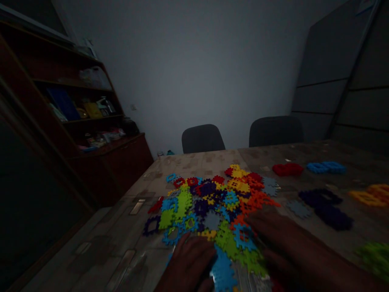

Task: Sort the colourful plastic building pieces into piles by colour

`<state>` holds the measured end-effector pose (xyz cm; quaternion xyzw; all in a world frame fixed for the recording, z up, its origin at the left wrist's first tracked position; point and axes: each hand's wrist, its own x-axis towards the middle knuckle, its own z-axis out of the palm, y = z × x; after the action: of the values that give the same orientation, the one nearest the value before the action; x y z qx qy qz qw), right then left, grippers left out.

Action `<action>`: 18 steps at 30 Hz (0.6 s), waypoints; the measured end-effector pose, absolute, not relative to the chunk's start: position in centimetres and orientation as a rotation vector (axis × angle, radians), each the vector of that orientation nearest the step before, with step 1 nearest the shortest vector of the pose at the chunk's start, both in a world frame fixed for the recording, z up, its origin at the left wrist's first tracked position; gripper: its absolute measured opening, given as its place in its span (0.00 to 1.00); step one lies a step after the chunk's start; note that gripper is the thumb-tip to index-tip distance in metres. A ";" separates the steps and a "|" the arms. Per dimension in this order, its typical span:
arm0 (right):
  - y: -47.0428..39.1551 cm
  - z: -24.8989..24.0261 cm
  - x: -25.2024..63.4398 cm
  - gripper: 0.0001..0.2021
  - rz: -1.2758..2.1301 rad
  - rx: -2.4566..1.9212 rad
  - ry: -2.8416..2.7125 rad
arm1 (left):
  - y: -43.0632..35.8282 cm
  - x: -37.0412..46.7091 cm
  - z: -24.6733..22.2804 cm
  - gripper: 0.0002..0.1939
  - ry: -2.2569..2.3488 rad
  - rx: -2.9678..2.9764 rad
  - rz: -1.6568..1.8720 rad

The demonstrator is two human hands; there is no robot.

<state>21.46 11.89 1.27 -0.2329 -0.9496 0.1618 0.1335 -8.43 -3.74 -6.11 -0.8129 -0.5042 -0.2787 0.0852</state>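
A loose heap of interlocking plastic building pieces (pixel 212 219) with toothed edges covers the middle of the table, in lime green, blue, purple, red, yellow, orange and grey. At the heap's near edge, my left hand (pixel 193 259) rests palm down with fingers stretched, beside a large blue piece (pixel 223 269). My right hand (pixel 273 231) reaches over the heap's right side, slightly blurred, its fingers extended and apart from the thumb. Its fingertips are near orange pieces (pixel 258 200) and a blue window-shaped piece (pixel 244 237). No piece shows held in either hand; both palms are hidden.
On the patterned table (pixel 103 243), separate groups lie to the right: red pieces (pixel 287 169), blue pieces (pixel 326 167), purple pieces (pixel 334 217), yellow-orange pieces (pixel 367 198) and green pieces (pixel 375 257). Two dark chairs (pixel 203 138) stand behind. A wooden shelf unit (pixel 121 152) is at left.
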 end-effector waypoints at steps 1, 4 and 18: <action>11.4 -0.1 21.5 0.35 0.422 -0.679 -2.724 | -3.6 -8.2 -6.9 0.24 -1.476 -2.455 -0.785; 11.0 -4.1 22.2 0.41 0.332 -0.658 -2.707 | -3.5 -7.5 -8.6 0.33 -1.466 -2.521 -0.687; 13.0 -5.4 25.7 0.26 0.406 -0.979 -2.558 | -4.4 -7.0 -5.9 0.44 -1.656 -2.558 -0.853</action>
<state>25.75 13.05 -5.39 -0.3475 -0.9078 0.1442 0.1853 -6.96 -4.45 -5.86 -0.8083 -0.5233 -0.2695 -0.0111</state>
